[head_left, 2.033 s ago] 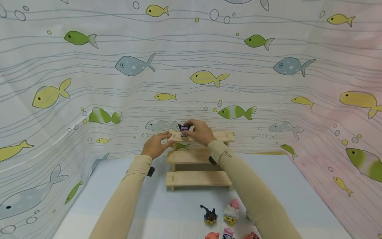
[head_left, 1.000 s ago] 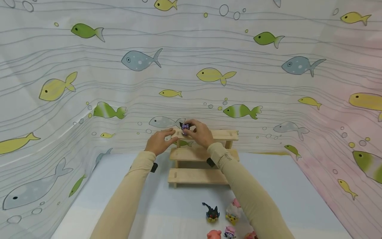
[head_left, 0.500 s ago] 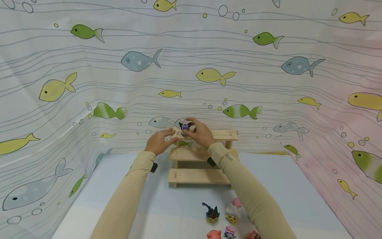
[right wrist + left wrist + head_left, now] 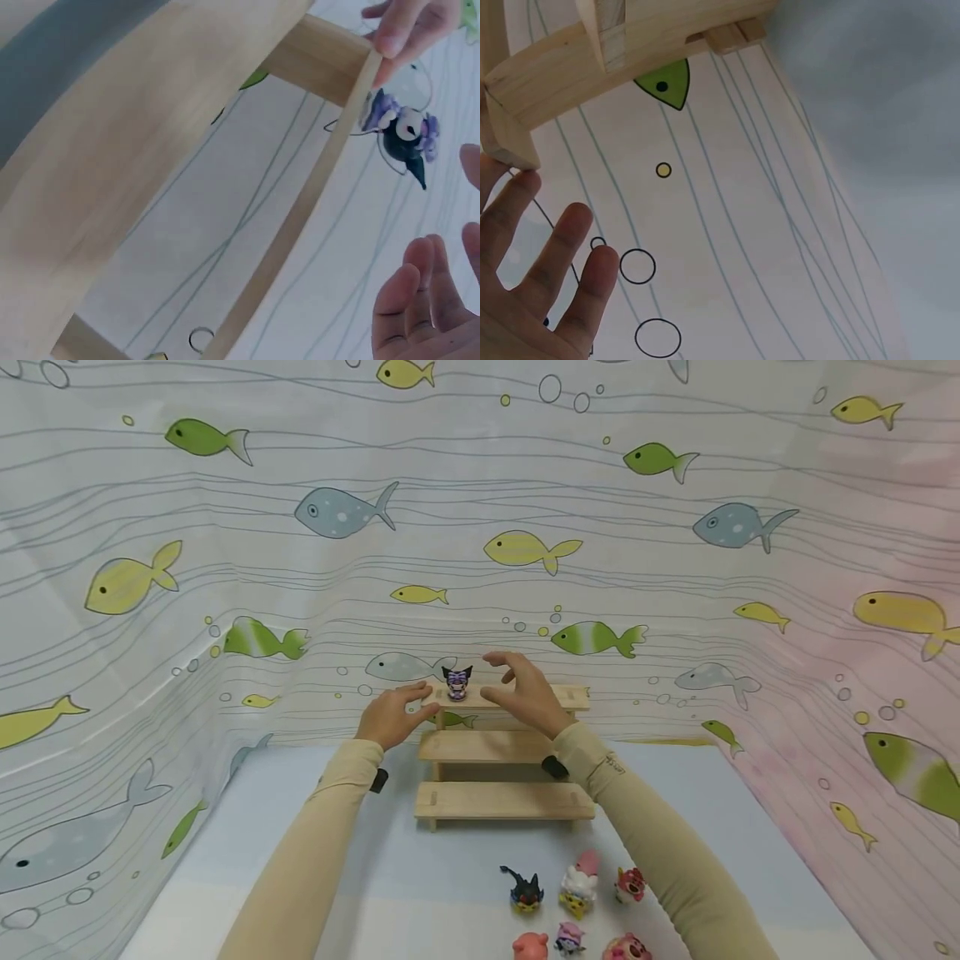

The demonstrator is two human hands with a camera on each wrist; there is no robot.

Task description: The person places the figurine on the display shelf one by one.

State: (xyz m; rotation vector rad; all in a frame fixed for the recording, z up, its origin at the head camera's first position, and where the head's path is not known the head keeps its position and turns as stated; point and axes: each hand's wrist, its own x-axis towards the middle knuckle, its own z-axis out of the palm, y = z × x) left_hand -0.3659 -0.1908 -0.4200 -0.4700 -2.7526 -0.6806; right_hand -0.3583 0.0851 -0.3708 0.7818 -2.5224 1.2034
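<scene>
A small black-and-purple figurine with pointed ears stands upright near the left end of the top tier of a three-tier wooden stand. Just right of it is my right hand, apart from it, with thumb and fingers spread; the right wrist view shows a gap between those fingers and the figurine. My left hand is at the left end of the top tier, fingers extended. In the left wrist view a fingertip of the left hand meets the wooden corner.
In front of the stand, toward the right, several figurines are on the table: a black one with a tail, a pink-and-white one, a red one, and more at the bottom edge. A fish-patterned sheet surrounds the table.
My right hand has let go of the black-and-purple figurine and drawn back to the right, fingers spreading. The figurine stays on the top tier. My left hand keeps its place at the stand.
</scene>
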